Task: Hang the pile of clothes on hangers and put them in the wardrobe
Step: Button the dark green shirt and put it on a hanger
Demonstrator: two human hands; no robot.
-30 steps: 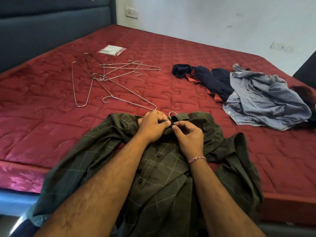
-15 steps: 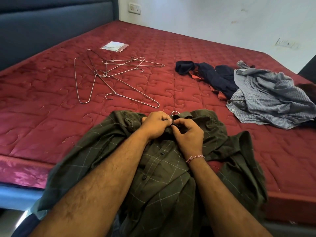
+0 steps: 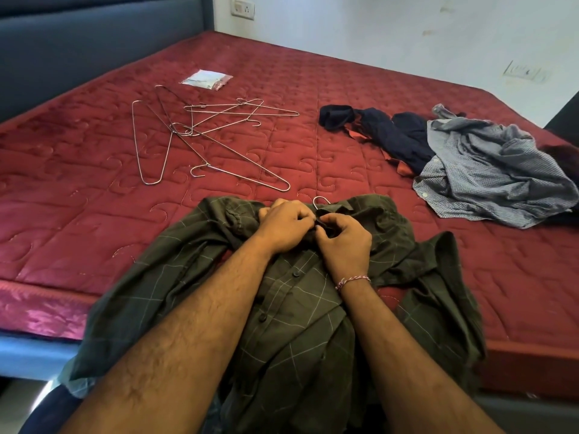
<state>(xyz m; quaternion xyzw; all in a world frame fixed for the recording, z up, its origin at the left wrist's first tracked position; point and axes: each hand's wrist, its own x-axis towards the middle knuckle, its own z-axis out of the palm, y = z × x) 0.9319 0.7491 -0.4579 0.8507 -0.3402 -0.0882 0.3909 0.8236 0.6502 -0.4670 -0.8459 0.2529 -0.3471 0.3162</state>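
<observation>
A dark green checked shirt (image 3: pixel 297 311) lies over the near edge of the red mattress (image 3: pixel 78 220), front side up. The metal hook of a hanger (image 3: pixel 320 201) sticks out at its collar; the rest of the hanger is hidden inside. My left hand (image 3: pixel 283 225) and my right hand (image 3: pixel 344 238) meet just below the collar, and both pinch the shirt's front edges at the top button. Several bare wire hangers (image 3: pixel 200 133) lie tangled farther back on the left. At the right lies a pile of clothes: a grey-blue checked shirt (image 3: pixel 488 173) and a navy garment (image 3: pixel 385 133).
A small plastic packet (image 3: pixel 206 79) lies behind the hangers. A blue padded headboard (image 3: pixel 94 42) runs along the left. A white wall with a socket (image 3: pixel 242 7) stands behind the bed. A dark object (image 3: pixel 567 111) shows at the right edge.
My hands stay at the collar with small finger shifts on the top button. The view has moved slightly closer and the shirt has barely moved.
</observation>
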